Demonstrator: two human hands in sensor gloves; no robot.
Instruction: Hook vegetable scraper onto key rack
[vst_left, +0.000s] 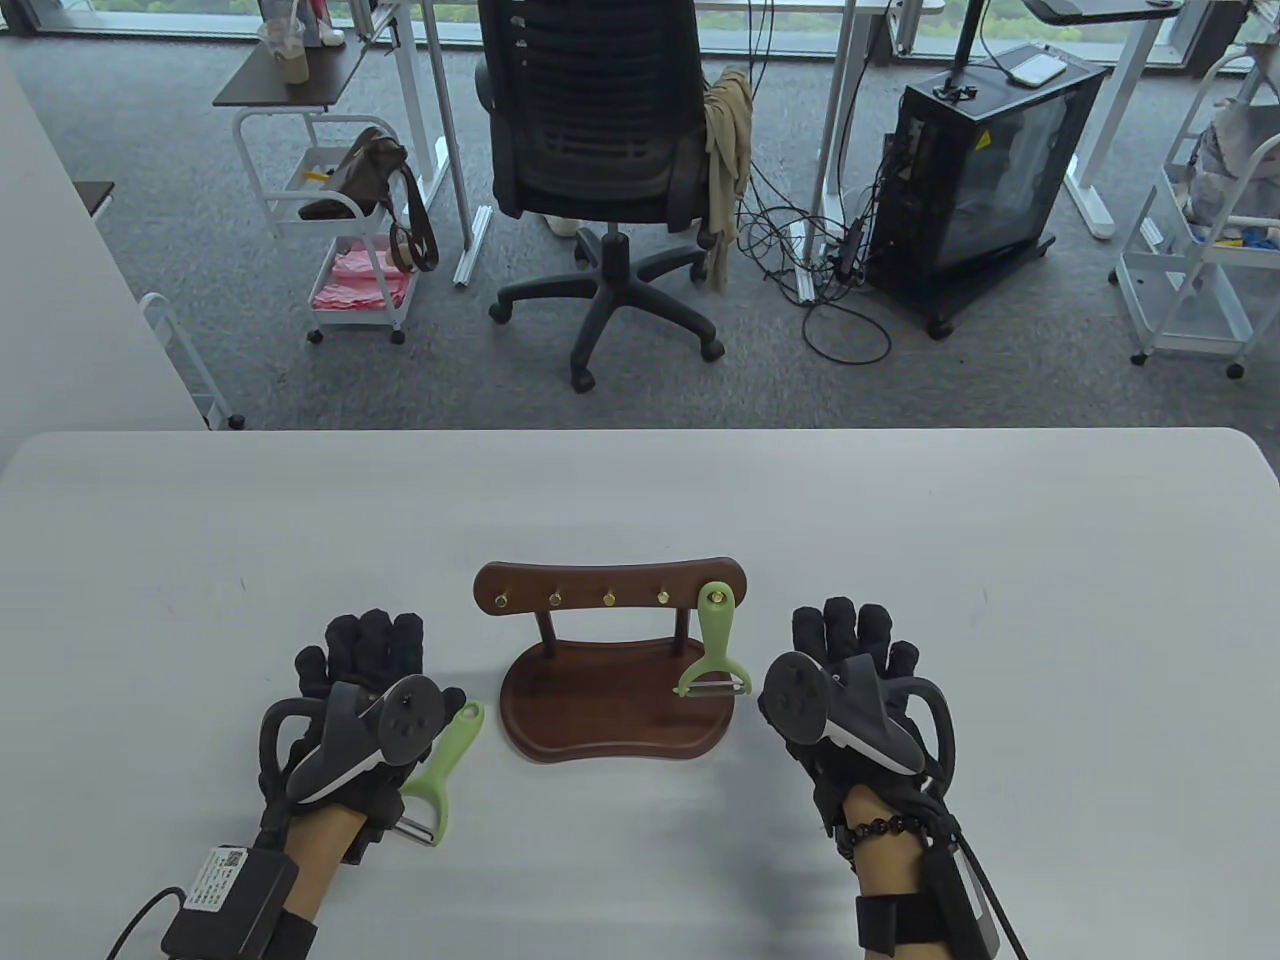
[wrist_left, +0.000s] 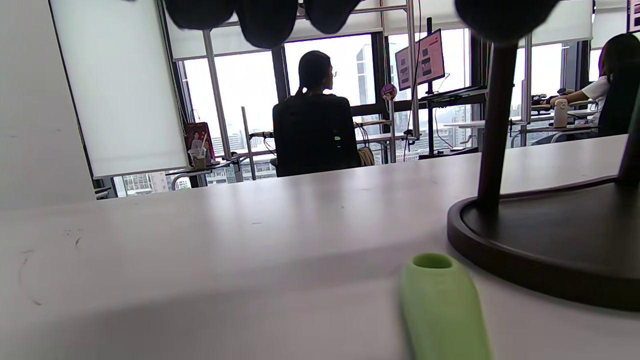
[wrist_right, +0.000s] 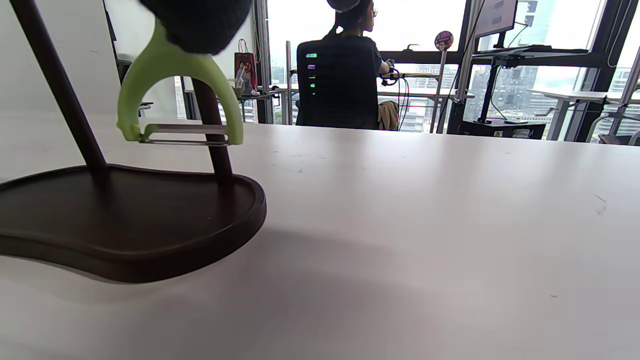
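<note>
a white table (vst_left: 1000, 600) bears a wooden key rack (vst_left: 610, 700) and a green scraper (vst_left: 445, 762).

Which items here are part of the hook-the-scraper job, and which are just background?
Job:
- key rack
- hung scraper, on the rightmost hook
- second scraper, flat on the table by the left hand
- right hand, empty

Background:
- office chair
- computer case
- carts

I see one green peeler (vst_left: 716, 640) hanging from the dark wooden key rack's (vst_left: 610, 588) rightmost hook; another peeler (vst_left: 442, 762) lies flat left of it.
</note>
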